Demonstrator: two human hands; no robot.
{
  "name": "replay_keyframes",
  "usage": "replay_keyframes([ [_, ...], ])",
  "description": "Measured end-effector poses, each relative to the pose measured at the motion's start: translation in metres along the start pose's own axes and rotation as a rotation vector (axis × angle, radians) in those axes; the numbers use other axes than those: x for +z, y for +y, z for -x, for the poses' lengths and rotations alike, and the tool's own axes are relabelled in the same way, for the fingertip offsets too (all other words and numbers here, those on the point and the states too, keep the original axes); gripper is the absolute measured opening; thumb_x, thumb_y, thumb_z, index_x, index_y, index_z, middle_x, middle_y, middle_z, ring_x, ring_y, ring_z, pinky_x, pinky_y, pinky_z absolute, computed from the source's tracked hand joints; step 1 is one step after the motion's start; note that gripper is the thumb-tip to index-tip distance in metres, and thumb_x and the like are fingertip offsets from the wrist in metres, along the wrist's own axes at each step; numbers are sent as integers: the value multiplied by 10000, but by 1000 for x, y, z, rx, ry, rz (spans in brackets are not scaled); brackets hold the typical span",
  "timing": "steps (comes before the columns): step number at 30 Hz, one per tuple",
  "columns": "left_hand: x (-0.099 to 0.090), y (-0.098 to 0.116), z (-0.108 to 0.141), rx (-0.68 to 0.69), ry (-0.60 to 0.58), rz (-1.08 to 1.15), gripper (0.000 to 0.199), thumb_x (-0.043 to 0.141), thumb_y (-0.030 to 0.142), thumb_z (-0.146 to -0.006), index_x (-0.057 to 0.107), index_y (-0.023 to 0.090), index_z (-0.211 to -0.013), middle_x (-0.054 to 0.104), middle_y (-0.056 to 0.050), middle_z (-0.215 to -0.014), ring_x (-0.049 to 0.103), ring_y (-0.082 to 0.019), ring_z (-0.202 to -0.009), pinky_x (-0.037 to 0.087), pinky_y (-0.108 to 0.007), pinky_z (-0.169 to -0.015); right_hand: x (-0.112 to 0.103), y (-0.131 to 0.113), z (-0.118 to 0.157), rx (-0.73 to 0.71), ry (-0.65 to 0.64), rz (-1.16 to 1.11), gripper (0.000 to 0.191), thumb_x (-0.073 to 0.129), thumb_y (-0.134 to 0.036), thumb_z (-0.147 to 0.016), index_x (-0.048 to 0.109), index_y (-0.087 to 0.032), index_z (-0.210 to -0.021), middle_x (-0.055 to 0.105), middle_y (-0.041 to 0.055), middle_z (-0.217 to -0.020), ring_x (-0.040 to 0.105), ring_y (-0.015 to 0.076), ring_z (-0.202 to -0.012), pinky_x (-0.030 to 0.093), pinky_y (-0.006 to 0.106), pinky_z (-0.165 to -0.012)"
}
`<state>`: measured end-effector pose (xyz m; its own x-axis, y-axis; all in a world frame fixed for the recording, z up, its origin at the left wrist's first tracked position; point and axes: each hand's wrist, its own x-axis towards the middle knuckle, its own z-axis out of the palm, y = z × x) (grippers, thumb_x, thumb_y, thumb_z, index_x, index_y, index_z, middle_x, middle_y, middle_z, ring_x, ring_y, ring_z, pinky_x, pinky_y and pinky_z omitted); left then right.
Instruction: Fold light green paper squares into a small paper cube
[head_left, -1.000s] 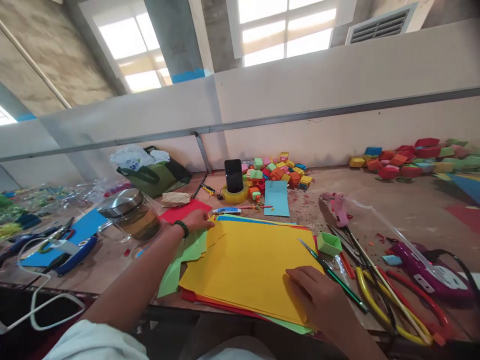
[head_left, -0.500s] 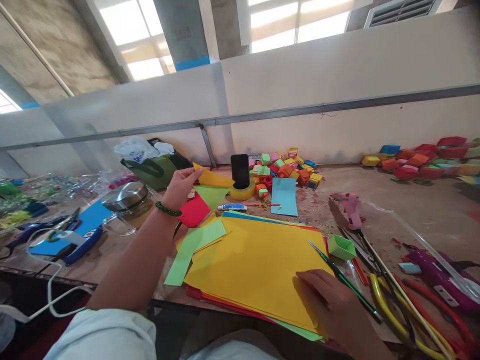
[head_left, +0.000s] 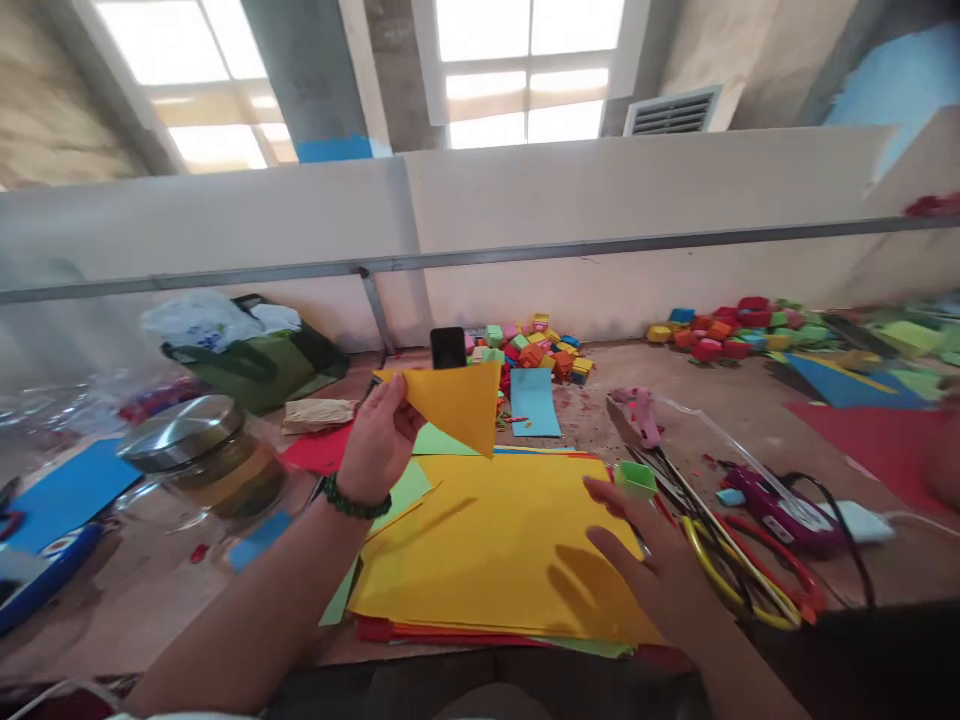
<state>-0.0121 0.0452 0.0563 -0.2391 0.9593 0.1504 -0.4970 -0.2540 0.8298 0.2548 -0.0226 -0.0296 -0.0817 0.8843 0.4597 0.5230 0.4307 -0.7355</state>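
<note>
My left hand, wearing a dark green bead bracelet, pinches one corner of a folded yellow-orange paper triangle and holds it up above the work surface. Beneath it lies a stack of coloured paper sheets with yellow on top. Over the right part of that stack my right hand hovers, fingers spread, holding nothing and casting a shadow. Just beyond its fingers sits a small light green paper box. Light green paper pieces lie at the stack's left edge, partly behind my left hand.
On the left are a lidded glass mug and a green bag. A phone, small paper boxes and a light blue sheet stand or lie behind. Rightward are a pink glue gun, a purple tool and yellow-handled scissors.
My left hand has brought the yellow-orange triangle nearer and over the stack. My right hand has lifted off the sheets and spread its fingers. The view has turned right.
</note>
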Motion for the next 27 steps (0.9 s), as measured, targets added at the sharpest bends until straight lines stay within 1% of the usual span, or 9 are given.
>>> replay_keyframes([
  [4, 10, -23, 35, -240, -126, 41, 128, 707, 304, -786, 690, 179, -809, 731, -6, -831, 676, -109, -755, 552, -179, -688, 7, -24, -20, 60, 3, -242, 685, 678, -484, -740, 450, -246, -1340, 604, 104, -1232, 572, 245, -1127, 487, 388, -919],
  [8, 2, -32, 41, -362, -166, -83, 276, 779, 391, -677, 686, 176, -823, 717, -24, -866, 664, -144, -796, 556, -231, -722, 15, -27, -31, 206, -17, -435, 524, 662, -361, -748, 518, -216, -1231, 659, 22, -821, 628, 164, -783, 502, 293, -709],
  [11, -9, -35, 34, -199, -178, -404, 372, 745, 383, -701, 650, 205, -1014, 672, -37, -972, 634, -165, -884, 537, -256, -742, 18, -23, -31, 311, -7, -476, 543, 686, -321, -705, 520, -179, -1202, 573, -43, -643, 545, 111, -595, 444, 235, -577],
  [14, -19, -38, 32, 146, -239, -860, 561, 731, 325, -715, 544, 242, -1236, 603, -41, -993, 582, -182, -926, 515, -300, -779, 22, -20, -26, 332, 38, -464, 610, 708, -324, -678, 492, -169, -1227, 517, -75, -597, 489, 92, -532, 417, 217, -526],
  [17, -19, -43, 38, 339, -495, -1127, 693, 720, 324, -730, 440, 274, -1362, 550, -73, -1124, 560, -180, -892, 515, -343, -807, 29, -20, -17, 275, 72, -424, 598, 708, -331, -696, 494, -204, -1239, 509, -76, -612, 493, 92, -536, 434, 216, -525],
  [20, -12, -44, 44, 369, -749, -1101, 742, 708, 331, -748, 370, 300, -1407, 565, -79, -1177, 588, -163, -839, 539, -320, -774, 34, -21, -7, 219, 66, -376, 597, 715, -327, -714, 491, -229, -1258, 534, -64, -651, 516, 97, -572, 470, 228, -578],
  [23, -6, -39, 45, 452, -756, -1061, 473, 638, 285, -813, 522, 260, -1271, 661, -45, -963, 620, -164, -807, 534, -291, -750, 33, -21, -4, 236, 103, -374, 646, 731, -333, -710, 472, -220, -1291, 516, -66, -639, 491, 96, -564, 448, 221, -560],
  [25, -7, -35, 45, 492, -784, -1064, 207, 583, 223, -839, 638, 224, -1039, 675, -39, -862, 626, -159, -785, 518, -268, -720, 31, -18, -5, 275, 130, -419, 647, 718, -352, -721, 468, -202, -1298, 460, -78, -600, 438, 87, -528, 391, 206, -505],
  [27, -11, -31, 46, 503, -862, -1076, 135, 522, 157, -842, 648, 203, -830, 673, -42, -816, 619, -149, -765, 496, -253, -691, 29, -13, -6, 310, 151, -440, 636, 685, -369, -743, 459, -187, -1310, 397, -89, -573, 383, 81, -500, 330, 199, -473],
])
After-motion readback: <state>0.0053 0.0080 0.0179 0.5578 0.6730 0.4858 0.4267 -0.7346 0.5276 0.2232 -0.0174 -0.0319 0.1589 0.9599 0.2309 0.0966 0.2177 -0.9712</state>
